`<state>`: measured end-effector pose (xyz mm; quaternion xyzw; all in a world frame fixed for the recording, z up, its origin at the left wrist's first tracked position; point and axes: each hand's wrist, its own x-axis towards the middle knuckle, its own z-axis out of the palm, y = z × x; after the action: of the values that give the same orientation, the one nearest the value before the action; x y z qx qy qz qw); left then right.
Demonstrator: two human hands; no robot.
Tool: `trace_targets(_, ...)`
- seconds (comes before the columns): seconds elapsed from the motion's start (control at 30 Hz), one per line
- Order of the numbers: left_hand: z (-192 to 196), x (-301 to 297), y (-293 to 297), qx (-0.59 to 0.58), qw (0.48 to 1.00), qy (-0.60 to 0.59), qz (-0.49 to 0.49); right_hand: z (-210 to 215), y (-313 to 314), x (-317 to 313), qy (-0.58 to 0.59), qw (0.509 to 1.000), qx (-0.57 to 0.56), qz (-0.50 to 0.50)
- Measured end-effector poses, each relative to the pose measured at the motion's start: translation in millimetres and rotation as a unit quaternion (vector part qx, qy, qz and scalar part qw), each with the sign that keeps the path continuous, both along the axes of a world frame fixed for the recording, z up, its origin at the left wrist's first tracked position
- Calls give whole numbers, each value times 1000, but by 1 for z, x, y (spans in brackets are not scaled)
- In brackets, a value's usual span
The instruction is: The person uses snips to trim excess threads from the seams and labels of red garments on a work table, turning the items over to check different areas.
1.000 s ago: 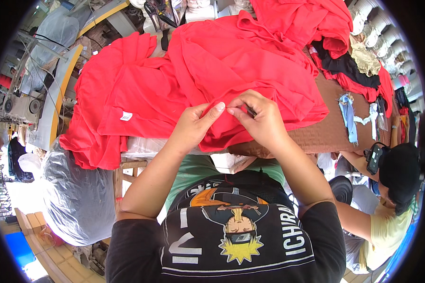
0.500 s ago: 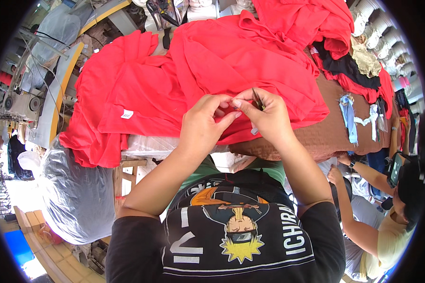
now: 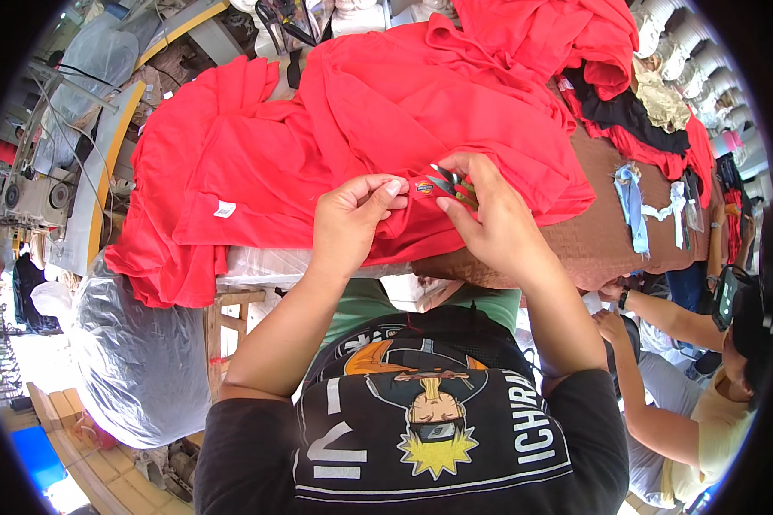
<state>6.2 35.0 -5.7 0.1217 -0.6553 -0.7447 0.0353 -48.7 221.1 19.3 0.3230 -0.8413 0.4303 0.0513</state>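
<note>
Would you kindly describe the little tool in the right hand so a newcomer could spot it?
On the brown-covered table lies a heap of red garments. At its near edge the right hand holds small thread snips; they alone there have shiny metal blades.

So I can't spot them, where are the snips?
Head view, centre: the snips are in the right hand, over the red shirt, beside the left hand.

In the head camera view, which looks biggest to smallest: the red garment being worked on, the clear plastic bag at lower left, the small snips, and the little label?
1. red garment
2. clear plastic bag
3. small snips in the right hand
4. little label, by the left hand; close to the snips.
</note>
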Motion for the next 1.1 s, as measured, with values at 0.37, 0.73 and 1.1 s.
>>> trace_targets(0.37,-5,4,-5,27,999,29,-37,-1,-7,3,7,998,12,59)
trace_targets(0.73,-1,3,-6,67,997,-3,-29,-1,-2,3,10,999,22,47)
trace_targets(1.1,76,26,-47,-294,893,-82,-331,7,2,1,65,997,18,44)
